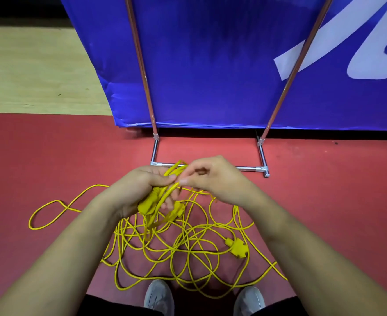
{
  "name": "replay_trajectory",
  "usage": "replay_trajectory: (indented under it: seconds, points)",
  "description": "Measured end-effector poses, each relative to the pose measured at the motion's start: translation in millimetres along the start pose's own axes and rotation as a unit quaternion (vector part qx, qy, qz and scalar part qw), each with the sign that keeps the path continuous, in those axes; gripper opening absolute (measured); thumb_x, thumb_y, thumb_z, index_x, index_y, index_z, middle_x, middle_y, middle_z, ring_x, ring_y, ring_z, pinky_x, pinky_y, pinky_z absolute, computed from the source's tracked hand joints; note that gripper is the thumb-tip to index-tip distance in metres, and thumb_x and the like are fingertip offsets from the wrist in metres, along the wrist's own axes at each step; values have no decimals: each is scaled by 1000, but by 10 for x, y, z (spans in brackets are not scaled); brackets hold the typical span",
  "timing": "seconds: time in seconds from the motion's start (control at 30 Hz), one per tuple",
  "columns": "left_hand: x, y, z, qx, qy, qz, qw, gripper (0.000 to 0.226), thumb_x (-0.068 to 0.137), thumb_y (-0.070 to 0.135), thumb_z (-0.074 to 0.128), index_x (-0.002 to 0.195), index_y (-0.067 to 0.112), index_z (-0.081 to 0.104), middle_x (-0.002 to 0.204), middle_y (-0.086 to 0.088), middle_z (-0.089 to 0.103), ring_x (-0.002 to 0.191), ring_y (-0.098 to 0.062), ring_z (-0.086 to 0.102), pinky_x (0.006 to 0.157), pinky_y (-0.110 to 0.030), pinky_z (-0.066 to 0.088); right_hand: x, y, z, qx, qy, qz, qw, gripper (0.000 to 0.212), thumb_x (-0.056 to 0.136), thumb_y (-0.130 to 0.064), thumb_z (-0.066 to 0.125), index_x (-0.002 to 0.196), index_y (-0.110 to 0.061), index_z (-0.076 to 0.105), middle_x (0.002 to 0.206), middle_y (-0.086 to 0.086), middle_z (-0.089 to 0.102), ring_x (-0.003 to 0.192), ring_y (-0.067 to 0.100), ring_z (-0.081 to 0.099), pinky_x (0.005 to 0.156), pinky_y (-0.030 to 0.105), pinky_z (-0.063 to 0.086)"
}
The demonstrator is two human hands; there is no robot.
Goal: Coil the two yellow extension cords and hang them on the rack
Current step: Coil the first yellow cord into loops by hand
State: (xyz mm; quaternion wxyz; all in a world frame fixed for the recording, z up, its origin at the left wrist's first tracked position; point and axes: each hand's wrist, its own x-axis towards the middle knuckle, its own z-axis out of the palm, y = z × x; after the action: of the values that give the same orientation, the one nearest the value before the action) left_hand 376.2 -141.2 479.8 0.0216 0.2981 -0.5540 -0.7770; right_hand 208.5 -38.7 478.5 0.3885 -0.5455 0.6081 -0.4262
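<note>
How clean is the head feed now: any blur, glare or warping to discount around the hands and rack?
Head view: motion blur smears the right hand and the loops in the left hand, so the right grip is unreadable. Head view: the yellow cords on the floor are sharp. Head view: wide-angle warp splays the rack poles; its base bar glints.

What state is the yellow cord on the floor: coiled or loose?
Loose. The yellow cord sprawls in tangled loops on the red floor; only a few loops are gathered in the left hand.
</note>
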Motion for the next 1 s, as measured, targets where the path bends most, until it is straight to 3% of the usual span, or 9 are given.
replay_trajectory:
  seconds: [0.13, 0.2, 0.3, 0.47, 0.57, 0.67, 0.77, 0.9, 1.0]
  points:
    - [-10, 27, -61, -42, 14, 28, 999, 12, 85, 12, 49, 74, 9, 54, 54, -4, 36, 34, -12, 33, 39, -18, 29, 8, 179, -59, -20, -23, 36, 999, 15, 85, -22, 73, 82, -10, 64, 60, 1, 53, 51, 8, 46, 51, 23, 39]
    - [-24, 43, -112, -59, 42, 31, 997, 9, 84, 12, 48, 75, 9, 49, 54, -3, 34, 34, -11, 30, 39, -19, 26, -23, 455, -221, -74, -58, 83, 992, 19, 85, -30, 72, 75, -17, 64, 63, -3, 52, 59, 10, 47, 59, 33, 43]
    - [-47, 54, -168, -52, 65, 19, 996, 6, 83, 12, 49, 78, 9, 47, 54, -3, 34, 33, -12, 30, 39, -19, 26, -101, 834, -363, -76, -72, 159, 982, 10, 86, -24, 72, 78, -20, 66, 68, -2, 54, 68, 18, 54, 70, 48, 54]
    - [-92, 76, -224, -3, 68, -13, 998, 8, 80, 13, 50, 75, 7, 47, 49, -6, 42, 35, -19, 45, 38, -21, 34, -131, 884, -384, -37, 35, 134, 990, 18, 92, -15, 65, 87, 2, 67, 66, 8, 50, 60, 14, 48, 58, 22, 42]
    - [-136, 75, -233, -2, 61, -39, 997, 11, 76, 13, 52, 79, 2, 52, 55, -15, 58, 45, -29, 63, 39, -22, 43, -79, 725, -400, -7, 93, 124, 988, 17, 93, -18, 62, 99, -8, 74, 57, -4, 41, 50, 5, 33, 48, 17, 30]
    - [-156, 97, -196, -33, 57, -45, 997, 12, 78, 11, 52, 79, -1, 56, 65, -24, 66, 50, -32, 66, 39, -25, 50, -41, 583, -341, -61, 69, 101, 991, 11, 91, -16, 65, 98, -16, 75, 58, -13, 65, 52, -4, 48, 53, 11, 37]
    - [-144, 90, -105, -37, 29, -56, 997, 11, 80, 9, 51, 82, -1, 56, 73, -27, 68, 53, -32, 68, 41, -27, 52, 11, 477, -276, -106, 51, 84, 990, 14, 88, -19, 69, 96, -10, 77, 91, 6, 76, 79, 2, 59, 74, 25, 47]
    - [-93, 35, -28, -3, 13, -65, 998, 16, 85, 9, 51, 92, -4, 57, 80, -27, 70, 52, -31, 67, 43, -25, 51, 43, 239, -163, -147, 13, 42, 988, 13, 88, -26, 69, 92, -17, 78, 69, -1, 68, 59, 2, 49, 61, 25, 42]
    - [-80, 6, -2, 10, -4, -67, 998, 16, 87, 11, 50, 88, -2, 60, 76, -25, 68, 49, -29, 63, 44, -25, 49, 41, 98, -91, -207, 1, -2, 978, 12, 87, -31, 67, 90, -23, 76, 68, 2, 66, 61, 14, 53, 63, 30, 46]
